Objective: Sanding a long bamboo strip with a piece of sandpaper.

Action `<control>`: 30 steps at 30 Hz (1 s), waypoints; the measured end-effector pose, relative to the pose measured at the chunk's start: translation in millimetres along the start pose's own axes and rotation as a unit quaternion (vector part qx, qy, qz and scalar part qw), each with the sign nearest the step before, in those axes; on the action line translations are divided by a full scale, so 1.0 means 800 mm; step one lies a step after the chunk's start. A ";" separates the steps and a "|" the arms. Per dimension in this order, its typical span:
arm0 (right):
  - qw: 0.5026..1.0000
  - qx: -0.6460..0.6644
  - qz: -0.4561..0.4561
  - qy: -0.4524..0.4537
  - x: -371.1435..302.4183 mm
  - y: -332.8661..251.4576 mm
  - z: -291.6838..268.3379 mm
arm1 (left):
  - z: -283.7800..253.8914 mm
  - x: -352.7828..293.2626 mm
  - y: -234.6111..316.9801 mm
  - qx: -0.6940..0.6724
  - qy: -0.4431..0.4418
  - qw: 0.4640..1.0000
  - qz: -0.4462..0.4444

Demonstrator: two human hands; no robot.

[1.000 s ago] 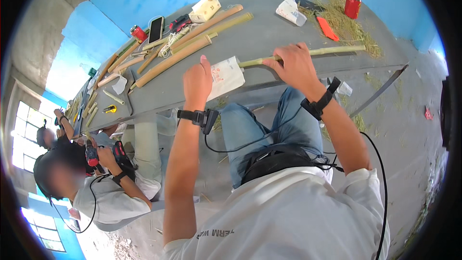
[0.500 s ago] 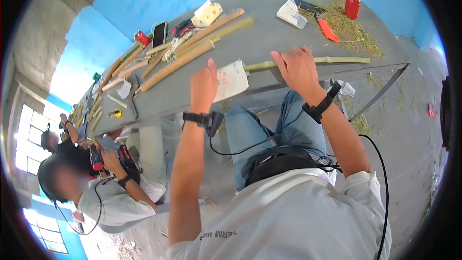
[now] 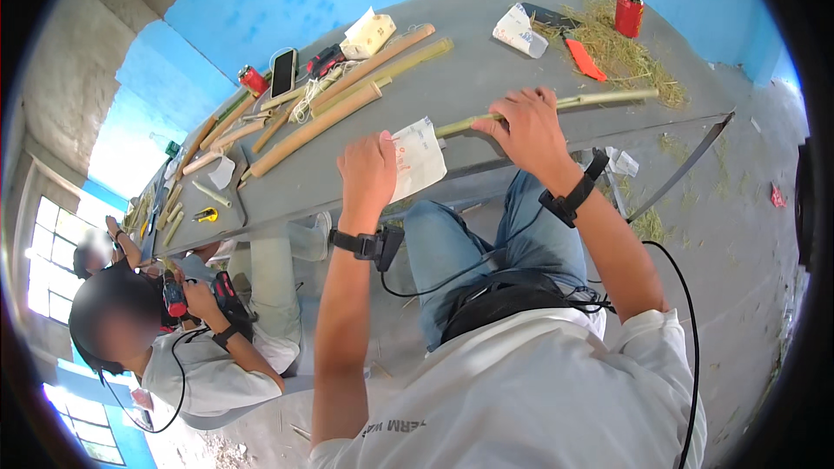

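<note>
A thin green bamboo stick (image 3: 608, 97) lies crosswise over the near edge of the table, its right end lifted a little. My right hand (image 3: 526, 128) is wrapped around its middle. Closed on a white-backed sheet with red print, which looks like sandpaper (image 3: 420, 159), is my left hand (image 3: 368, 174). The sheet covers the stick's left end, and whether my left fingers also grip the stick beneath it is hidden.
Several bamboo lengths (image 3: 317, 132) lie left on the grey table, near a phone (image 3: 283, 73), a tissue pack (image 3: 368, 35) and a yellow cutter (image 3: 206, 214). Far right are shavings (image 3: 638, 65) and a red can (image 3: 629, 14). A person at left holds a drill (image 3: 175, 297).
My left hand has come nearer to me with the sheet. My right hand has shifted slightly left, and the stick's right end has risen.
</note>
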State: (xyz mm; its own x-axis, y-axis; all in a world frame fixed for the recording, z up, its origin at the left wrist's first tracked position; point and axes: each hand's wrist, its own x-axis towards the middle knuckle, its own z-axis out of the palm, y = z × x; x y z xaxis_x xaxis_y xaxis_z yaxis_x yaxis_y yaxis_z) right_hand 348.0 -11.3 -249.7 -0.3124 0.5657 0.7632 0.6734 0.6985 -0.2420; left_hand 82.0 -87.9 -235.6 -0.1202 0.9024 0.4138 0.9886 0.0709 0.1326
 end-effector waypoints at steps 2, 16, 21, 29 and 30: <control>0.999 -0.022 -0.032 0.019 0.000 -0.001 0.001 | -0.003 -0.009 -0.002 -0.029 0.069 0.997 -0.004; 0.996 0.038 0.038 -0.069 0.002 -0.002 -0.009 | 0.003 0.005 0.018 0.017 -0.015 0.995 -0.098; 0.998 0.010 0.016 -0.067 0.003 -0.002 -0.009 | 0.009 -0.018 0.011 -0.033 0.098 0.994 -0.035; 0.997 0.073 0.013 -0.016 0.005 -0.004 -0.010 | -0.020 0.041 0.001 -0.077 -0.168 0.980 -0.066; 0.998 0.054 0.009 -0.027 0.004 -0.003 -0.008 | -0.013 0.035 0.008 -0.041 -0.097 0.991 -0.081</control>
State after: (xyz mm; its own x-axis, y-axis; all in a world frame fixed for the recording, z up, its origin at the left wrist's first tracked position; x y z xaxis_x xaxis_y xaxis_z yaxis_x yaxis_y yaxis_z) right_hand 350.1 -13.9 -242.9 -0.3382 0.5997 0.7252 0.6046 0.7290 -0.3210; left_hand 84.0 -66.9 -213.6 -0.2488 0.9473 0.2021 0.9464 0.1933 0.2588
